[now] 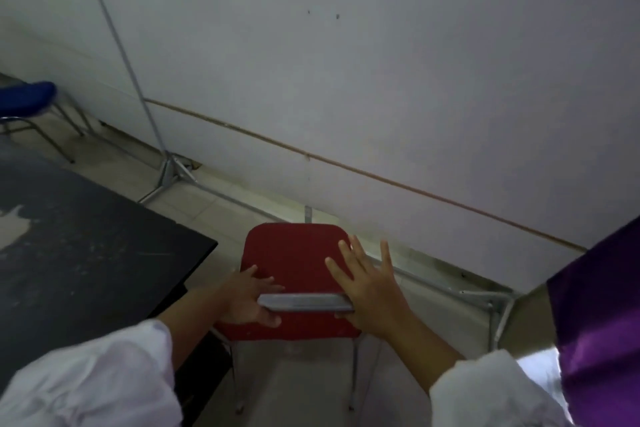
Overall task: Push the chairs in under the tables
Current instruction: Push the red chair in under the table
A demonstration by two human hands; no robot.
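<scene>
A red chair [294, 260] with thin metal legs stands on the floor just right of the dark table [86, 253], outside the tabletop's corner. A grey metal bar [304, 302] runs across the chair's near side. My left hand [247, 302] lies at the bar's left end with fingers stretched out over the seat and the thumb below the bar. My right hand [367, 291] lies over the bar's right end, its fingers straight and spread wide. Neither hand is curled round the bar.
A white partition wall [381, 80] on metal feet [169, 173] stands close behind the chair. A blue chair [26, 100] is at the far left. Purple cloth [602, 322] hangs at the right edge. Pale floor shows beneath the red chair.
</scene>
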